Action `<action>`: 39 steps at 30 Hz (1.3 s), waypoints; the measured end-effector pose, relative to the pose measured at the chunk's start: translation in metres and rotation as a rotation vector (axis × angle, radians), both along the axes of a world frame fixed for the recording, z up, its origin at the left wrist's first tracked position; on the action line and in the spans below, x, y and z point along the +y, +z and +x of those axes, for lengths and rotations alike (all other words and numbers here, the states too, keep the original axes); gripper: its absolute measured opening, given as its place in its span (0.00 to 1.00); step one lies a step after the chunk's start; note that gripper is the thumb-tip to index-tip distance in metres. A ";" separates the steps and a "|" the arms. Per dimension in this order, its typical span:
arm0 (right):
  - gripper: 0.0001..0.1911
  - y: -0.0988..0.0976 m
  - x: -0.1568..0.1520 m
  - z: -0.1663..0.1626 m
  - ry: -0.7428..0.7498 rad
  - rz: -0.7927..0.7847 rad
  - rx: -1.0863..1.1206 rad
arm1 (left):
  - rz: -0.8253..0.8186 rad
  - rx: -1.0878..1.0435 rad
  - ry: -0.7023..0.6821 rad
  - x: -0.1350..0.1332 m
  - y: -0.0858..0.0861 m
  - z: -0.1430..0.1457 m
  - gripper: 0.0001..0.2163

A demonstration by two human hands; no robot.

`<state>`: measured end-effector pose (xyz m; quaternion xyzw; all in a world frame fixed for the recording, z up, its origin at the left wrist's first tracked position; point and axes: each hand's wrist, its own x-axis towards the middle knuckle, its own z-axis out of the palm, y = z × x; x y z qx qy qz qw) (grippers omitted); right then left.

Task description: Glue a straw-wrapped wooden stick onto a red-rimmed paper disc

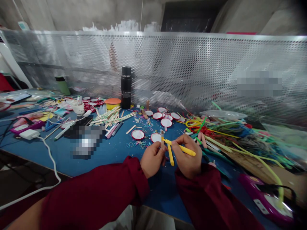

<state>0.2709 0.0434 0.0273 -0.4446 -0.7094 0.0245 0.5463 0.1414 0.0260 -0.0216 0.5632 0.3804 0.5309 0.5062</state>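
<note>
My left hand [153,159] pinches a narrow brown craft stick [162,136] that stands upright from the fingertips. In my right hand [188,156] a yellow marker [189,150] is gripped like a pen, its tip at the stick, seemingly touching it. A second yellow piece [170,155], perhaps a cap or another pen, shows between the hands; whether a finger holds it I cannot tell. Just beyond the stick lies a white disc with a red rim [155,137], partly hidden. Another such disc [137,134] lies to its left, among small coloured rubber bands [141,144].
A black bottle [126,89] stands before the perforated metal screen [179,64]. Loose wooden sticks [109,116], pens [114,130] and a blurred-out phone [87,143] lie left. Tangled coloured strands [254,143] and a purple device [266,199] are at right, a white cable [51,156] at left.
</note>
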 end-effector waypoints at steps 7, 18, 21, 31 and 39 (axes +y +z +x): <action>0.10 -0.001 0.000 0.001 -0.009 -0.005 0.005 | 0.004 0.012 0.007 0.001 -0.002 0.000 0.11; 0.10 0.000 0.000 -0.001 -0.006 -0.001 0.000 | -0.005 -0.020 0.005 -0.001 0.001 0.001 0.11; 0.10 -0.001 0.000 0.000 -0.002 0.012 0.006 | -0.009 0.005 0.007 -0.001 0.001 0.000 0.11; 0.10 -0.001 0.001 0.001 -0.010 0.012 0.005 | 0.008 0.044 0.039 0.000 -0.001 -0.001 0.12; 0.10 -0.001 0.000 -0.001 0.007 0.012 0.016 | 0.029 0.042 0.024 0.001 -0.002 -0.001 0.12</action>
